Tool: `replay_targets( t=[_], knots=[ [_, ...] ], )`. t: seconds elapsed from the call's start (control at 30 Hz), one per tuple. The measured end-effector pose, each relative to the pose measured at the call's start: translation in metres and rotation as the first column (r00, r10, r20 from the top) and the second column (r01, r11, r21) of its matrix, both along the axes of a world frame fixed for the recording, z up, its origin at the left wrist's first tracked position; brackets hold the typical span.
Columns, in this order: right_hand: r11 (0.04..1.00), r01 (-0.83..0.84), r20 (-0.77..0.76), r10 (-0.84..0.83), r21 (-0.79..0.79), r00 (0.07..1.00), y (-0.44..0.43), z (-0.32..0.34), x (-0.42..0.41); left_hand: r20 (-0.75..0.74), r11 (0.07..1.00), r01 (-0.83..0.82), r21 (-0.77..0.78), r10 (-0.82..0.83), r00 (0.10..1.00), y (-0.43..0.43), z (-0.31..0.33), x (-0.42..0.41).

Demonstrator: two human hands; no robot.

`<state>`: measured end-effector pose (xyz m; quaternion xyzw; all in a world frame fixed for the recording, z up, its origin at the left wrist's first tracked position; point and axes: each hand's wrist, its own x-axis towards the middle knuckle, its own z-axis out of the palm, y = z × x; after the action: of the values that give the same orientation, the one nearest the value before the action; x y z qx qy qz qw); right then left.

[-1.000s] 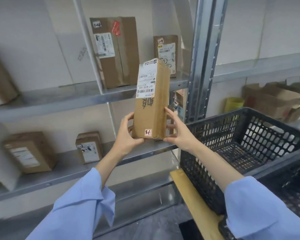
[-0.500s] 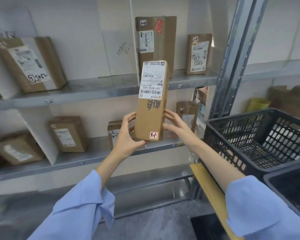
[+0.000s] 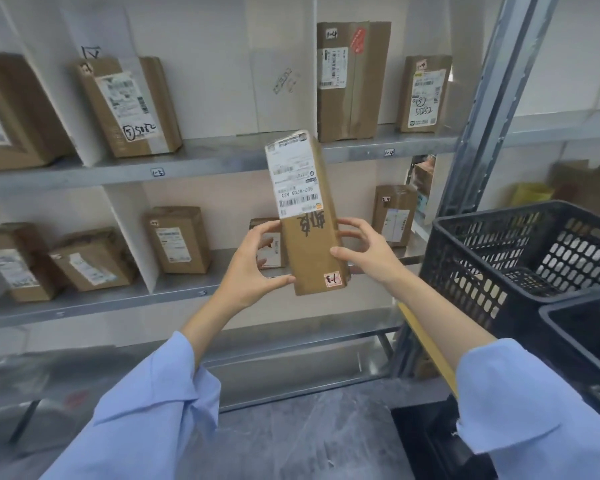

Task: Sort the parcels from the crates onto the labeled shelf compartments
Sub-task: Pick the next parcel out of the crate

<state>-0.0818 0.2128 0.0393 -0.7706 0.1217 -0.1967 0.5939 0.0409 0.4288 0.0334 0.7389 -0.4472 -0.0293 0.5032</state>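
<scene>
1. Leaning its top toward the upper left, the tall parcel [image 3: 312,251] is held at frame centre, in front of the metal shelf [image 3: 222,157]; half a second ago it was held upright.
2. It is gripped low on its sides by the left hand [image 3: 253,268] and the right hand [image 3: 368,251], with fingers curled round it.
3. Its white label print is blurred, and a small box [image 3: 277,252] behind it is mostly hidden.
4. A black crate [image 3: 492,271] is cut off at the right edge; grey floor [image 3: 291,427] is seen below.
</scene>
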Motion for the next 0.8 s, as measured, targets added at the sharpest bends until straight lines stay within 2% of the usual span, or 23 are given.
replay_targets(
  t=[0.17, 0.37, 0.47, 0.67, 0.73, 0.8],
  knots=[
    [0.996, -0.076, -0.028, 0.074, -0.056, 0.997, 0.012, -0.002, 0.002, -0.084, 0.993, -0.037, -0.114, 0.028, 0.996, 0.02, 0.01, -0.002],
    [0.997, -0.059, -0.04, 0.057, -0.054, 0.998, 0.028, 0.004, 0.005, -0.054, 0.956, -0.116, -0.27, 0.105, 0.993, 0.033, 0.014, 0.003],
    [0.991, -0.131, -0.048, 0.13, -0.019, 0.99, 0.033, 0.007, 0.004, -0.079, 0.939, -0.153, -0.308, 0.135, 0.988, 0.039, 0.014, 0.005],
    [0.95, -0.303, -0.163, 0.289, -0.07, 0.944, 0.03, 0.005, 0.003, -0.112, 0.922, -0.188, -0.339, 0.159, 0.981, 0.043, 0.01, 0.01],
    [0.948, -0.317, -0.185, 0.306, -0.03, 0.934, 0.029, 0.005, 0.002, -0.08, 0.924, -0.19, -0.333, 0.173, 0.982, 0.043, 0.01, 0.009],
    [0.954, -0.3, -0.145, 0.299, 0.014, 0.943, 0.027, 0.004, 0.002, -0.051, 0.924, -0.197, -0.327, 0.191, 0.98, 0.042, 0.012, 0.008]
  ],
)
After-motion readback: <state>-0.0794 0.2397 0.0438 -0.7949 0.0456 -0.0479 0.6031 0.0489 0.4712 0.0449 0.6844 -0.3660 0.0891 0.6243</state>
